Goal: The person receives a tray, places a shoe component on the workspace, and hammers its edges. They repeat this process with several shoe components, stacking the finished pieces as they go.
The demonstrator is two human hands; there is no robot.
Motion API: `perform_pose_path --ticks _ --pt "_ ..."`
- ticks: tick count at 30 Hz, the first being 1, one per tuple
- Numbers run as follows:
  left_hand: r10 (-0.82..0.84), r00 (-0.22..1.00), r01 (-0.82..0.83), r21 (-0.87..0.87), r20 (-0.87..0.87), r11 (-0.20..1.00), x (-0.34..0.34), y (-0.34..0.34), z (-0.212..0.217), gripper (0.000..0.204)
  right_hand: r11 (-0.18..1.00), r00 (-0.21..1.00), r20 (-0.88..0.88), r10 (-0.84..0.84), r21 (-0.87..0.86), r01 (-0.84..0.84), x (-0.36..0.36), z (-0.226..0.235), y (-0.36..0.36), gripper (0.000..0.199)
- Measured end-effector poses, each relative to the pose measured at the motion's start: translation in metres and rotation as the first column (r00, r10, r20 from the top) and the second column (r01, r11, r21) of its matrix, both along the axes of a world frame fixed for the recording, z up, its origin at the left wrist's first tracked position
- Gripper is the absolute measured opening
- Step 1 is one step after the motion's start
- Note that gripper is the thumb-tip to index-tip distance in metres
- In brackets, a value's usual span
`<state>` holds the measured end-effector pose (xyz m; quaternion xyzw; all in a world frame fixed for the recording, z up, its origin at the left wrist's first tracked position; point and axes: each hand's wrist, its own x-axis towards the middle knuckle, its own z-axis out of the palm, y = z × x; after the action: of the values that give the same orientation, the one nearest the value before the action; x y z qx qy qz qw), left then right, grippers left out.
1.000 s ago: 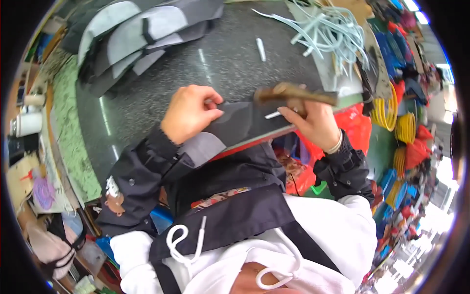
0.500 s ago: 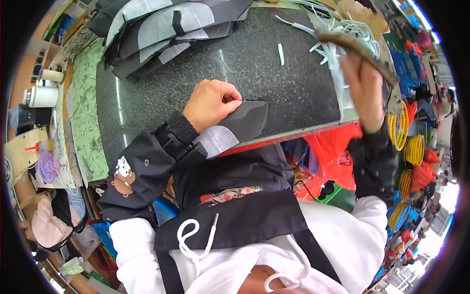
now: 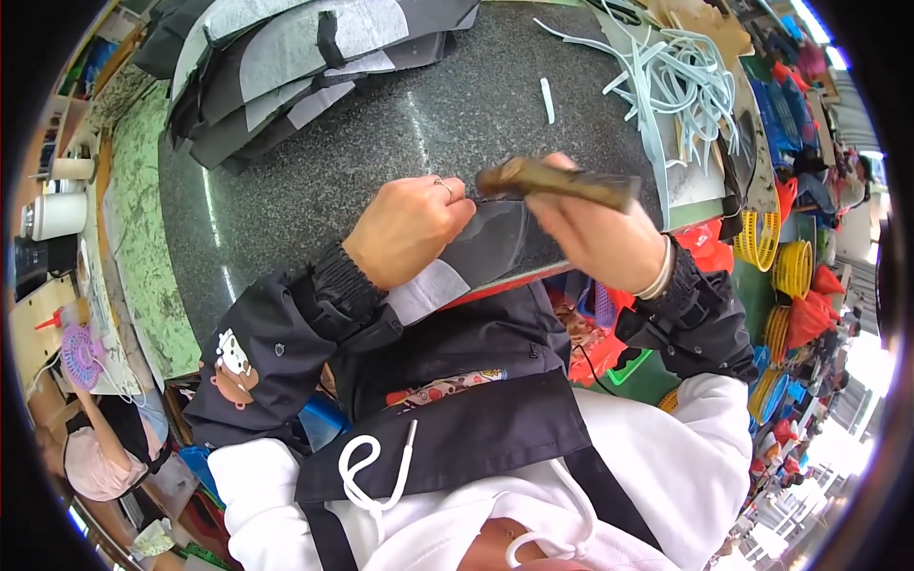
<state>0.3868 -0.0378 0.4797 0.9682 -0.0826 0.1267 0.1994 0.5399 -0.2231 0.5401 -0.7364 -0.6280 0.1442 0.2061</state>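
My left hand (image 3: 414,228) is closed at the upper edge of a dark fabric piece (image 3: 490,243), its fingertips pinched together. This piece lies at the near edge of the dark speckled tabletop (image 3: 352,157), its light grey patch (image 3: 428,288) showing below my wrist. My right hand (image 3: 605,233) is wrapped round a worn brown bar-shaped tool (image 3: 571,184), whose exact kind the blur hides. The tool's left end is just beside my left fingertips, over the piece's upper edge.
Stacked black and grey fabric pieces (image 3: 286,67) lie at the far left. A tangle of pale strips (image 3: 681,81) is at the far right, with one short strip (image 3: 547,101) apart. Red plastic bags (image 3: 705,245) and yellow baskets (image 3: 792,266) stand right of the table.
My right hand has brought the brown tool from the pale strips down and left to the fabric piece. My left hand stays at the piece's edge, its fingers slightly shifted.
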Motion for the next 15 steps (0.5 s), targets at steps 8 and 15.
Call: perform_pose_path --ticks 8,15 --pt "0.226 0.945 -0.293 -0.303 -0.236 0.907 -0.029 -0.019 0.027 0.029 0.987 0.996 0.081 0.044 -0.16 -0.031 -0.005 -0.002 -0.001 0.022" --pt "0.291 0.957 -0.287 0.189 0.007 0.939 -0.039 -0.05 0.023 0.032 0.998 0.998 0.02 0.064 -0.004 -0.064 0.007 0.007 0.005 0.021"
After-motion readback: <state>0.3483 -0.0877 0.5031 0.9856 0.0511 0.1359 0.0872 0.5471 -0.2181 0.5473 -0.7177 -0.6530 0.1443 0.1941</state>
